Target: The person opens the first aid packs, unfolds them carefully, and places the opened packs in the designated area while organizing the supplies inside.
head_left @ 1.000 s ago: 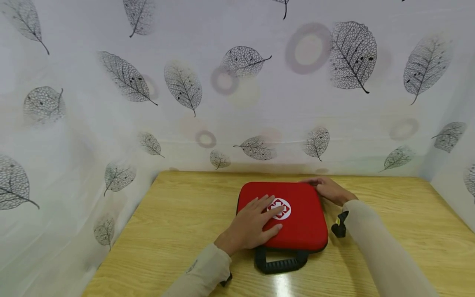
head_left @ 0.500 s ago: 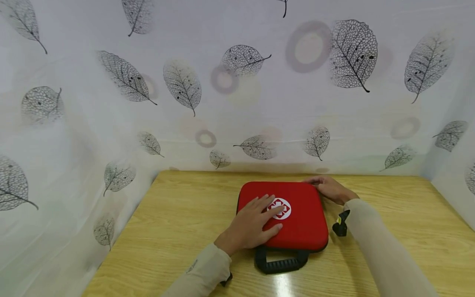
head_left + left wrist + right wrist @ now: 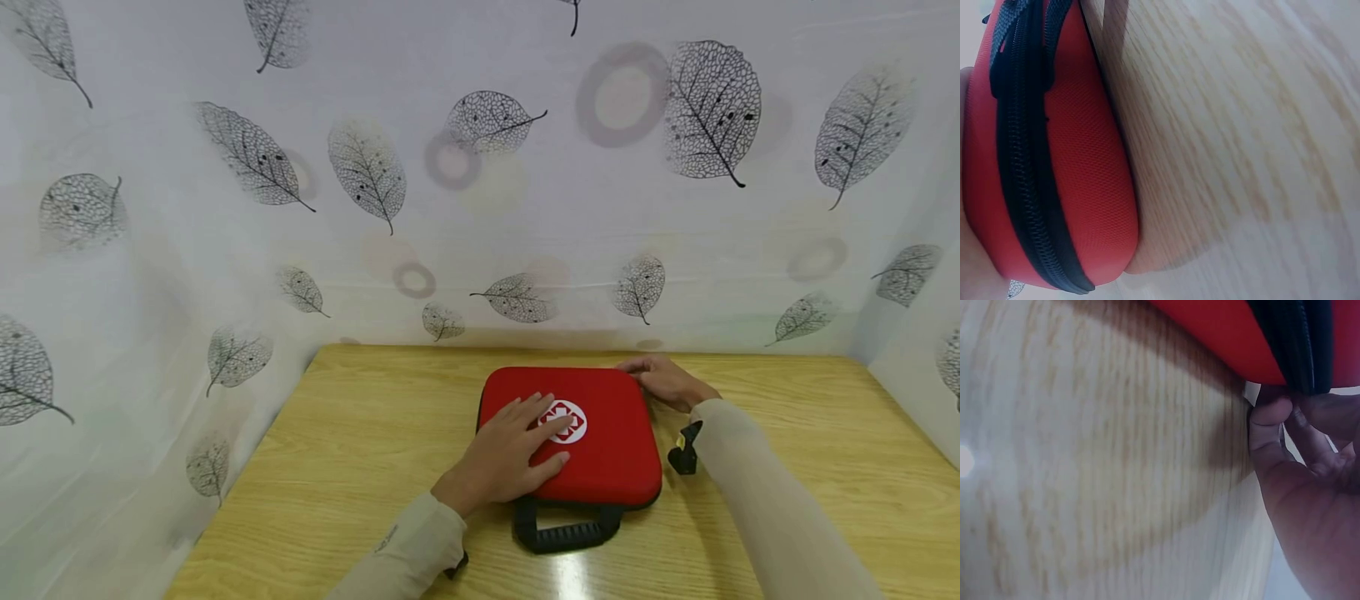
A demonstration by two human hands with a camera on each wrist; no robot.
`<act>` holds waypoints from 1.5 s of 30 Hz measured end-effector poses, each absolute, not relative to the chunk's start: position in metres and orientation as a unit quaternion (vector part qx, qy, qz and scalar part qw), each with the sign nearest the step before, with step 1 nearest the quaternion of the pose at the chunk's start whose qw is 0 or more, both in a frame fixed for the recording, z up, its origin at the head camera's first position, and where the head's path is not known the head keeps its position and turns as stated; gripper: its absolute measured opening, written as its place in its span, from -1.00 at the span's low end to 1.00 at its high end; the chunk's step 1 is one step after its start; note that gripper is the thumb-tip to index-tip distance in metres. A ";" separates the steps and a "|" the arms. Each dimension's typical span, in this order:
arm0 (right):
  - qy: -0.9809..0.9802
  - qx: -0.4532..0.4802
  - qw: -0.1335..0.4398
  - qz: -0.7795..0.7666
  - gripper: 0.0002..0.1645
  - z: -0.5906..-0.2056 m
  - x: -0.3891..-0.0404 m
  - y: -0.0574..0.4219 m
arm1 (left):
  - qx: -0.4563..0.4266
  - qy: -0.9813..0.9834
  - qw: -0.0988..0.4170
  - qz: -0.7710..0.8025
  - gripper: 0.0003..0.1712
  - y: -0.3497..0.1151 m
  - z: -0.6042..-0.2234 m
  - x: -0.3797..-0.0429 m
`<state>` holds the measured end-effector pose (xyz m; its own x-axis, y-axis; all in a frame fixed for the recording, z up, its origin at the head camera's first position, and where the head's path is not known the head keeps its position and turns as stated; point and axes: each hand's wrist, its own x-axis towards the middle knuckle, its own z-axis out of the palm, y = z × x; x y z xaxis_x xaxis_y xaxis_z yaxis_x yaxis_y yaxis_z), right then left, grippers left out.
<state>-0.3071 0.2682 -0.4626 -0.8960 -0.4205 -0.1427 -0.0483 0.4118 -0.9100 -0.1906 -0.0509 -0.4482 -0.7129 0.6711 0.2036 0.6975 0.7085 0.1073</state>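
A red first aid case (image 3: 611,450) lies flat on the table, its black carry handle (image 3: 567,536) toward the person. My left hand (image 3: 498,458) rests on the lid with fingers spread, partly over the white round emblem (image 3: 566,422). Seen from the left wrist, the black zipper (image 3: 1025,187) runs closed round that side. At the far right corner, my right hand (image 3: 670,383) has its thumb and fingers drawn together beside the zipper. In the right wrist view those fingers (image 3: 1272,412) pinch at the zipper's end; the pull itself is mostly hidden by them.
The wooden table (image 3: 360,450) extends to both sides of the case. Behind it hangs a pale curtain (image 3: 517,225) with leaf prints, which also encloses the left and right sides. A black wrist mount (image 3: 684,450) sits by the right sleeve.
My right hand's fingertips have shifted slightly to the right along the case's far corner. The left hand and the case stay where they were.
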 end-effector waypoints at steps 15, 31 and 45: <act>0.831 -0.159 0.190 -0.498 -0.60 -0.460 -0.312 0.271 | -0.373 -0.921 0.072 -0.083 -0.33 -0.051 -0.450 -0.192; 0.851 -0.153 0.164 -0.475 -0.61 -0.458 -0.310 0.271 | -0.373 -0.921 0.068 -0.090 -0.35 -0.049 -0.446 -0.189; 0.877 -0.177 0.041 -0.445 -0.83 -0.454 -0.308 0.265 | -0.366 -0.924 0.069 -0.086 -0.36 -0.049 -0.447 -0.189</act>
